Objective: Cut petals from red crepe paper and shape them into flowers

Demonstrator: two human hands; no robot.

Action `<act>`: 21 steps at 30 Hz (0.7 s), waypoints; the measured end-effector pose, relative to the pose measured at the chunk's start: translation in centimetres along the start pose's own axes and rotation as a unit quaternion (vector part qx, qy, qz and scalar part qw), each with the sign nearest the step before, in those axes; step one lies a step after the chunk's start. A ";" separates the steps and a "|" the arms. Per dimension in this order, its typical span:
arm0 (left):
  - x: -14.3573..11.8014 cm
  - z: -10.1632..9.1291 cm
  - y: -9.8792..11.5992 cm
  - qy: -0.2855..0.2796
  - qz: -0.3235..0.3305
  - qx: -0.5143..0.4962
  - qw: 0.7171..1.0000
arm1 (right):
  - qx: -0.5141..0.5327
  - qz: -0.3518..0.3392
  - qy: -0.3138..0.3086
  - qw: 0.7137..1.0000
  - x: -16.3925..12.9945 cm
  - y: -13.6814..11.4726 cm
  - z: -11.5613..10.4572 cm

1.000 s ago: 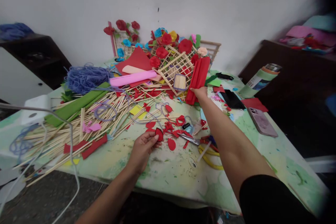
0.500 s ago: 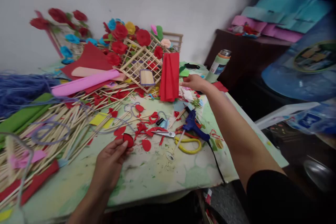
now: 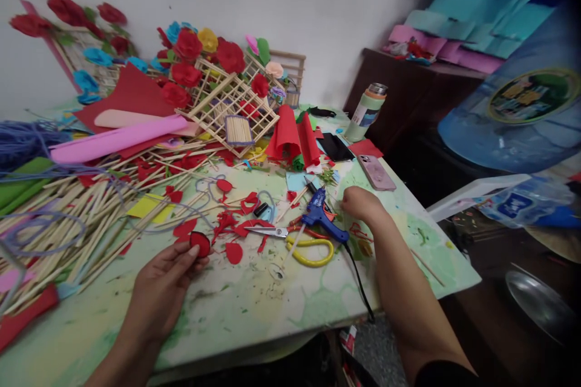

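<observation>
My left hand [image 3: 175, 263] pinches a round red paper petal [image 3: 200, 244] with a dark edge between thumb and fingers, over the table's front part. Curled closed, my right hand [image 3: 362, 203] is just right of the blue glue gun [image 3: 320, 213]; its fingertips are hidden. The glue gun lies beside yellow-handled scissors [image 3: 313, 252], whose blades point left. Near my left hand, a loose red petal [image 3: 233, 253] and other red paper scraps [image 3: 224, 225] lie on the table. Red crepe paper [image 3: 287, 136] slumps in folds further back.
Wooden sticks [image 3: 113, 211] heap up at the left, with a pink paper roll [image 3: 118, 138] above them. Paper flowers on stick lattices [image 3: 233, 106] stand by the wall. A pink phone [image 3: 376, 172], dark phone [image 3: 336, 147] and green bottle [image 3: 365, 113] are at the right.
My right hand has come back from the red crepe paper towards me. That paper stood upright and is now slumped. The pink phone shows now. My left hand keeps the petal; the view has shifted right.
</observation>
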State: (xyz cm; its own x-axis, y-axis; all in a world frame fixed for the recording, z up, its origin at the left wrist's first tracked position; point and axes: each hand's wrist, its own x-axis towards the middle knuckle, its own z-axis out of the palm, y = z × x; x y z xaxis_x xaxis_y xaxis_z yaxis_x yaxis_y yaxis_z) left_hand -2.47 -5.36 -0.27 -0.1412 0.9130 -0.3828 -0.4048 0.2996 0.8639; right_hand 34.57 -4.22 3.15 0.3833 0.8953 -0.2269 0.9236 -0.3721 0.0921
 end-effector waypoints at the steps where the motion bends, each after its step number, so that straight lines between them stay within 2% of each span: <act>1: 0.0 0.0 0.0 0.002 0.003 -0.002 1.000 | -0.006 -0.002 -0.003 1.000 0.0 0.0 -0.2; 5: -0.2 0.0 0.1 -0.001 0.010 -0.013 1.000 | -0.026 -0.007 -0.003 1.000 -0.8 0.8 -1.3; 11: -0.4 0.3 0.4 -0.005 -0.003 -0.020 1.000 | -0.038 0.009 0.017 0.999 -4.1 4.4 -3.1; 15: -0.4 0.1 0.5 -0.015 -0.009 -0.030 0.999 | 0.043 0.002 0.106 0.993 -6.7 5.7 -3.4; 18: -0.4 -0.2 0.4 -0.023 -0.011 -0.029 0.999 | 0.109 -0.010 0.121 0.987 -9.2 5.7 -3.6; 21: -0.3 -0.5 0.3 -0.028 -0.008 -0.030 0.999 | 0.157 0.009 0.149 0.976 -11.8 5.9 -4.2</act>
State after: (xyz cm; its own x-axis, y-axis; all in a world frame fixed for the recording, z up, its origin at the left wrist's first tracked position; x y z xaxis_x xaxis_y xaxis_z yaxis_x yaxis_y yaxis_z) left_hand -2.97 -5.71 -0.08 -0.0837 0.9226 -0.3765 -0.4611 0.2991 0.8354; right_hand 35.47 -15.98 10.41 0.4269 0.9018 0.0675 0.8882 -0.4042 -0.2184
